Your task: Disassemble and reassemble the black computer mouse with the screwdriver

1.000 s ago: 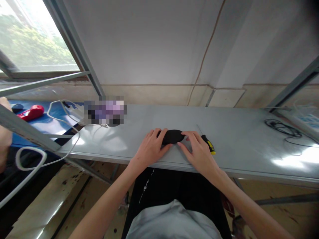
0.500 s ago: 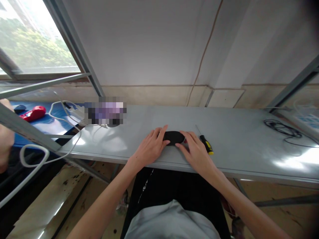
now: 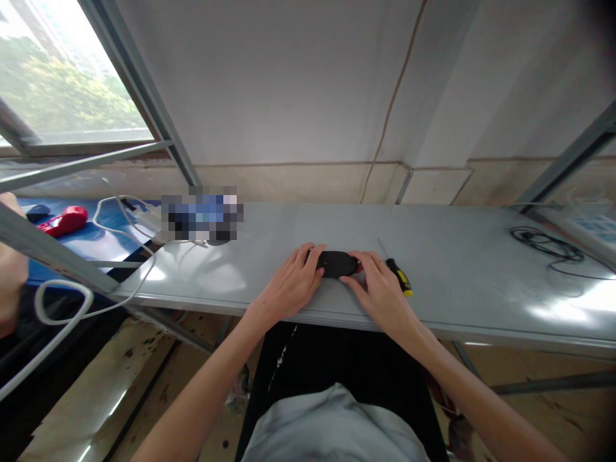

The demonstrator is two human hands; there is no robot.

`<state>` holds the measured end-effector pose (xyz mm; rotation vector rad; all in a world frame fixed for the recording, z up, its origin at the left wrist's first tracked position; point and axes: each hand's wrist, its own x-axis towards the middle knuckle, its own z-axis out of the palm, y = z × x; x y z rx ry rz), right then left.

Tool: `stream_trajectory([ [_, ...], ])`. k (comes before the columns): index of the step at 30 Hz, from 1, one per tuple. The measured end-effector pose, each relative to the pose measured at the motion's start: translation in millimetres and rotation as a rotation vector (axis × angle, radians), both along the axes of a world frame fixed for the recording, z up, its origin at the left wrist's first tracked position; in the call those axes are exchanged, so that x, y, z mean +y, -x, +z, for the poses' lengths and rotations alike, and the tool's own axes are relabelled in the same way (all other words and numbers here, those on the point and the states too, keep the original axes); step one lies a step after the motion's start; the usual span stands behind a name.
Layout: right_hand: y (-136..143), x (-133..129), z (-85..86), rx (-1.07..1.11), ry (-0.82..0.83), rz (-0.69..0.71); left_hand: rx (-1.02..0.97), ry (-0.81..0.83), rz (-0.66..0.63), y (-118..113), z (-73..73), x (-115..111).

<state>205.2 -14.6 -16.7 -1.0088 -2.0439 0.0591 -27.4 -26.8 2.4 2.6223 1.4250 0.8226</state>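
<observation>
A black, oval computer mouse rests near the bench's front edge, its flat side seemingly turned up, with a tiny orange spot near the left end. My left hand grips that left end, fingers behind and thumb in front. At the other end, my right hand holds it between thumb and fingers; a small patch of red shows there. Both ends of the mouse are partly covered by fingers. Just beyond my right hand lies a screwdriver with a black and yellow handle, its thin shaft pointing away from me.
The grey bench runs against a wall. A coiled black cable lies to the right. On the left are a blurred-out object, a white cable and a metal frame post. Another person's arm and a red object appear far left.
The orange spot on the mouse has come into sight near my left fingers, whose forefinger has lowered slightly. Otherwise both hands keep their hold, and the screwdriver lies where it was.
</observation>
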Motion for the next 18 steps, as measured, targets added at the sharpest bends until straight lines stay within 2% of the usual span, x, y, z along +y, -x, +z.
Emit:
stream_trajectory([
  [6,-0.3,-0.2,1.3,0.007,0.024,-0.006,-0.05,-0.011,-0.006,1.2,-3.5,-0.4],
  [18,0.2,-4.6,9.6,0.05,0.086,0.005,-0.149,0.113,0.034,7.1,-2.1,3.2],
])
